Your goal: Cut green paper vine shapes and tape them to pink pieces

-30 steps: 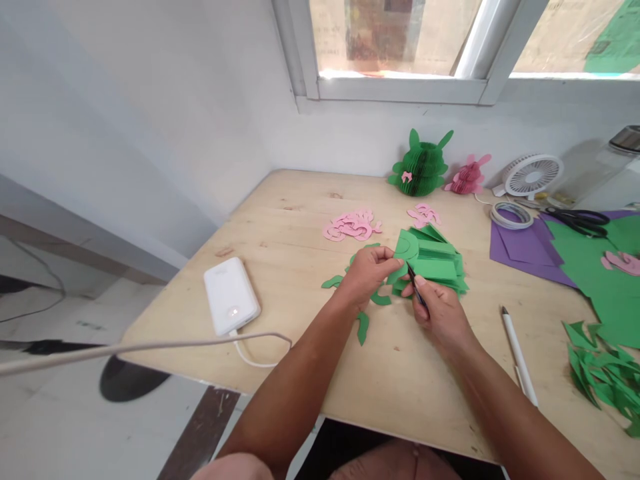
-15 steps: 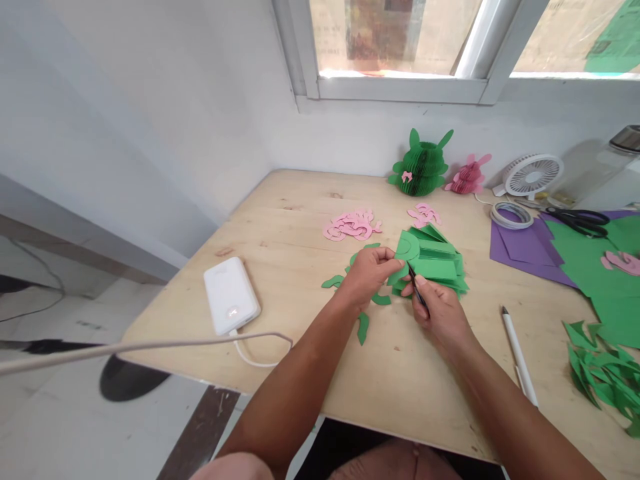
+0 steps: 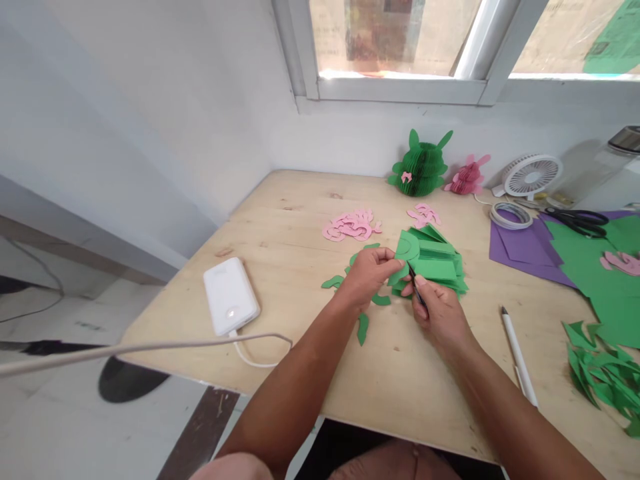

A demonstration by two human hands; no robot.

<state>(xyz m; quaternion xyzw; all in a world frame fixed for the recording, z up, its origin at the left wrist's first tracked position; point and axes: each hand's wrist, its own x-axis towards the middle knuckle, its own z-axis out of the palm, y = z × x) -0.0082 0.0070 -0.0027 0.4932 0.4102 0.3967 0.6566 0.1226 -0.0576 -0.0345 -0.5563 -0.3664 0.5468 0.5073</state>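
My left hand (image 3: 373, 275) is closed in a pinch on the left edge of a folded green paper piece (image 3: 435, 268), which has curved lines drawn on it. My right hand (image 3: 440, 308) grips a slim black pointed tool (image 3: 413, 277), its tip against that paper beside my left fingertips. Whether the tool has one blade or two, I cannot tell. Small curved green paper cutouts (image 3: 363, 328) lie around and partly beneath my left hand.
Pink cutouts (image 3: 353, 225) lie behind my hands. A green paper rabbit (image 3: 423, 167) and a pink one (image 3: 468, 177) stand by the wall. Right are a white pen (image 3: 519, 357), tape roll (image 3: 511, 216), scissors (image 3: 577, 219) and green scraps (image 3: 607, 380). A power bank (image 3: 231, 295) lies left.
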